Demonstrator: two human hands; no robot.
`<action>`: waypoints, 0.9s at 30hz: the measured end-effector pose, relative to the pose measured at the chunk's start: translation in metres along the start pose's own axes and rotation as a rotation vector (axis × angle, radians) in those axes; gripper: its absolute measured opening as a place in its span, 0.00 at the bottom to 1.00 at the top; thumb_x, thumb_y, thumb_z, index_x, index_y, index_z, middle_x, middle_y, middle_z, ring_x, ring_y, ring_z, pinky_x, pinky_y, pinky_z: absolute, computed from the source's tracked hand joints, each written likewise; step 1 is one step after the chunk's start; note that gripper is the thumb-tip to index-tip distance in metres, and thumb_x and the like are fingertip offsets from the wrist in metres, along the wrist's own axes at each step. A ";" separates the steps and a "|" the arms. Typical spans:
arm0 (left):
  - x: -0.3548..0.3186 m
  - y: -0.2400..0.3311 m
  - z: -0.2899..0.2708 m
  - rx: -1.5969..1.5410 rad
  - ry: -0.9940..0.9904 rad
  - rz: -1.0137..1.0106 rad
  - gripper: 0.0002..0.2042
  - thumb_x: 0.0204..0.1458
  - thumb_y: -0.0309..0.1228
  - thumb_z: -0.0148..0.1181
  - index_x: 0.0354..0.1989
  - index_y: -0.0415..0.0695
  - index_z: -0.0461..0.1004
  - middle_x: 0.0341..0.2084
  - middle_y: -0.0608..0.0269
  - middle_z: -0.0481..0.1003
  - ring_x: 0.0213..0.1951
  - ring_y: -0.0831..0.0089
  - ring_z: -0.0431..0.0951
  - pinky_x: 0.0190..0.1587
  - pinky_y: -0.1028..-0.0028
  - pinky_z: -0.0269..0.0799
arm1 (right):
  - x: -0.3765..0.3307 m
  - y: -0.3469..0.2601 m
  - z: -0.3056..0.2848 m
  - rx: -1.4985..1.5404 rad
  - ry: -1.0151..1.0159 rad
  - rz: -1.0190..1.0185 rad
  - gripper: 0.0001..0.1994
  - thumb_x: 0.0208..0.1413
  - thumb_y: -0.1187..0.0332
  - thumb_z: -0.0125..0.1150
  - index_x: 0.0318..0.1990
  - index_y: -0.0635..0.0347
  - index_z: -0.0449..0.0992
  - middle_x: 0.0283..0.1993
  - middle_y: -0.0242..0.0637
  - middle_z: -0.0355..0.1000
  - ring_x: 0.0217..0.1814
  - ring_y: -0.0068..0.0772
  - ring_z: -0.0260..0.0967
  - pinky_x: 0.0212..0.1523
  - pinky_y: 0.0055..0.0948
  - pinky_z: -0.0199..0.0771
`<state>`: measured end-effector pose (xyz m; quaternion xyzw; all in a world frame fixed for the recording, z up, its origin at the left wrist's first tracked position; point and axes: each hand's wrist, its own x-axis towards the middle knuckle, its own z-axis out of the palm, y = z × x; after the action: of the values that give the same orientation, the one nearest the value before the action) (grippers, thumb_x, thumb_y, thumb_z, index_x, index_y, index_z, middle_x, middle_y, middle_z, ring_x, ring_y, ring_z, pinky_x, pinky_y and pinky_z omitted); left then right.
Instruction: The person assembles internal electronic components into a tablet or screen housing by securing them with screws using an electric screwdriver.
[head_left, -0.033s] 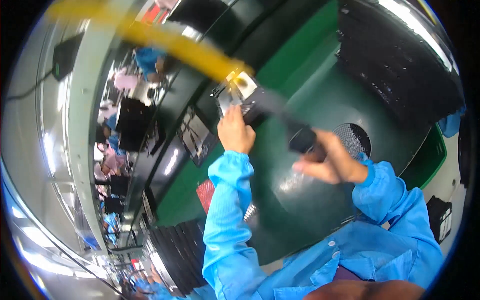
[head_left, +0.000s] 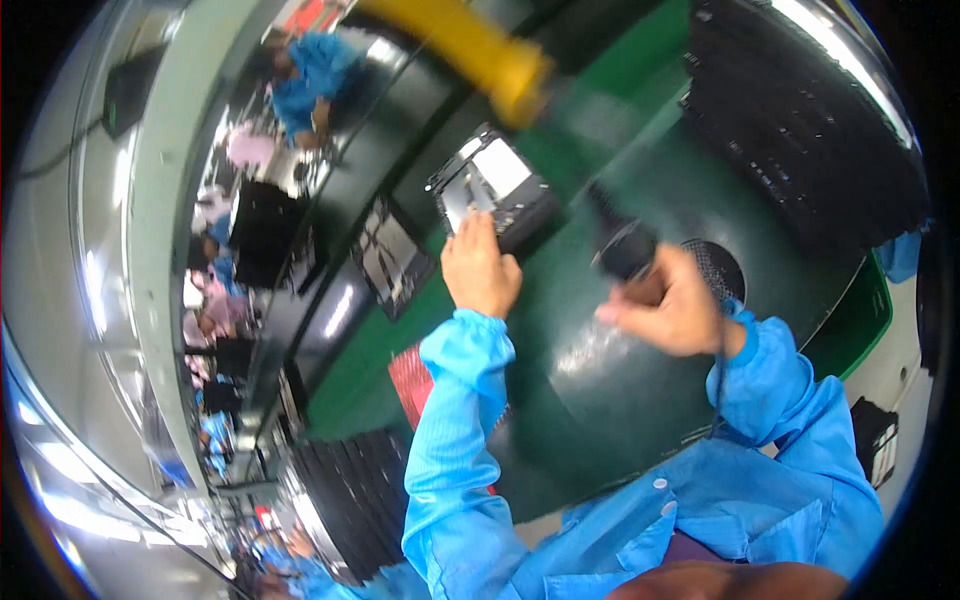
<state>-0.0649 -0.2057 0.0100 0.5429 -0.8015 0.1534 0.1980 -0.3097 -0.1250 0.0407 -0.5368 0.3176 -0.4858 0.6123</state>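
A flat black device housing (head_left: pixel 528 212), with a white panel and silvery parts inside, lies at the upper middle. My left hand (head_left: pixel 482 270) rests on its near edge, fingers stretched over it and thumb apart. Closed around a black electric screwdriver (head_left: pixel 628 248) is my right hand (head_left: pixel 675 305). The screwdriver's front end points up and left; it is blurred and apart from the housing. A thin cord runs down past my right wrist.
A blurred yellow arm (head_left: pixel 480 60) hangs above the housing. Left of it lies a similar housing (head_left: pixel 388 260). Also around are a round mesh-like dish (head_left: pixel 722 270), red wrap (head_left: pixel 410 380), a black stack (head_left: pixel 790 140), ribbed black pieces (head_left: pixel 355 505) and a green bin (head_left: pixel 862 325).
The electric screwdriver has drawn back from the housing, slightly right with my right hand. The yellow arm has moved up and right, uncovering the white panel. My left hand stays on the housing.
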 end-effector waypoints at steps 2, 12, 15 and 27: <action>-0.038 0.036 -0.028 -0.005 0.004 -0.033 0.29 0.29 0.22 0.56 0.49 0.37 0.67 0.47 0.48 0.69 0.51 0.52 0.68 0.54 0.59 0.60 | 0.002 0.001 0.000 0.147 0.123 -0.075 0.16 0.44 0.77 0.63 0.42 0.62 0.68 0.23 0.27 0.67 0.22 0.15 0.62 0.23 0.17 0.62; -0.174 0.132 -0.101 -0.465 -0.295 -0.250 0.24 0.40 0.33 0.63 0.49 0.40 0.68 0.53 0.51 0.65 0.56 0.48 0.61 0.57 0.51 0.53 | 0.004 -0.004 -0.002 -0.155 0.072 -0.241 0.22 0.52 0.70 0.51 0.54 0.72 0.60 0.22 0.32 0.60 0.20 0.21 0.60 0.24 0.22 0.62; -0.212 0.082 -0.110 -0.337 -0.118 -0.393 0.17 0.40 0.28 0.64 0.41 0.39 0.73 0.39 0.52 0.72 0.42 0.54 0.72 0.44 0.61 0.67 | 0.001 -0.002 0.002 -0.280 0.074 -0.275 0.21 0.52 0.70 0.51 0.53 0.71 0.61 0.22 0.31 0.60 0.19 0.20 0.61 0.23 0.22 0.61; -0.247 -0.014 -0.115 -0.580 -0.351 -0.899 0.12 0.33 0.25 0.71 0.25 0.35 0.74 0.16 0.63 0.72 0.19 0.79 0.70 0.23 0.78 0.65 | -0.008 -0.011 -0.005 -0.193 0.111 -0.301 0.15 0.51 0.68 0.59 0.45 0.62 0.70 0.19 0.28 0.65 0.18 0.18 0.62 0.20 0.17 0.59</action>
<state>0.0471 0.0421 -0.0085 0.7718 -0.5215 -0.2656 0.2487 -0.3193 -0.1191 0.0491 -0.6072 0.3120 -0.5680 0.4598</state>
